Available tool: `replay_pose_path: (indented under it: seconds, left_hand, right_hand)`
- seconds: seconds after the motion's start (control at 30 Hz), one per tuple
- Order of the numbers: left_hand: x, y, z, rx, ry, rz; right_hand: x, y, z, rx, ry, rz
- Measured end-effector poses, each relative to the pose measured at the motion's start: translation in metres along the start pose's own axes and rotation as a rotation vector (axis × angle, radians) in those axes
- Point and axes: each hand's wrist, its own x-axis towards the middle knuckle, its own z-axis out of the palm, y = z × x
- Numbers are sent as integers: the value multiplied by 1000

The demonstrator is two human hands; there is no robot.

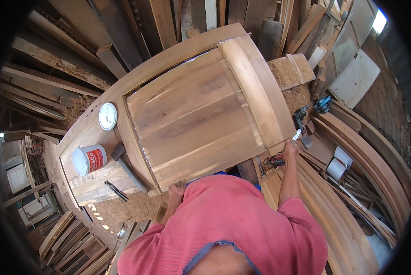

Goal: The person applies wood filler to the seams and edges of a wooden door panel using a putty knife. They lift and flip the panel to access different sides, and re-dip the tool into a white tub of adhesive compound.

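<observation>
A large framed wooden door (191,114) lies flat in front of me, with white filler along some of its panel joints. My right hand (291,150) is at its near right corner, fingers closed round a small white-tipped thing (297,134) whose kind I cannot make out. My left hand (175,196) is curled at the door's near edge beside my body; its fingers are partly hidden. On the door's left part stand a white tub (90,159) with a red label and its round lid (107,116), white-smeared inside. Beside them lie a hammer (129,168) and black pincers (116,190).
Teal power tools (322,104) and a red-and-black tool (275,159) lie to the right, near white rolls (337,168). Long curved boards (327,206) run along my right side. Planks (162,23) lean at the back, and sawdust (285,73) covers surfaces around the door.
</observation>
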Motion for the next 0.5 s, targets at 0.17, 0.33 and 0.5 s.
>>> replay_pose_path:
  seconds: [0.17, 0.33, 0.5]
  left_hand:
    - [0, 10, 13, -282, 109, -11]
    - [-7, 12, 31, -284, 181, -55]
    - [-23, 25, 37, 43, 328, -149]
  right_hand:
    - [-51, -59, 10, -146, -12, -50]
    - [-53, -72, 0, 40, -38, 63]
    - [-81, -95, 15, 205, -46, 165]
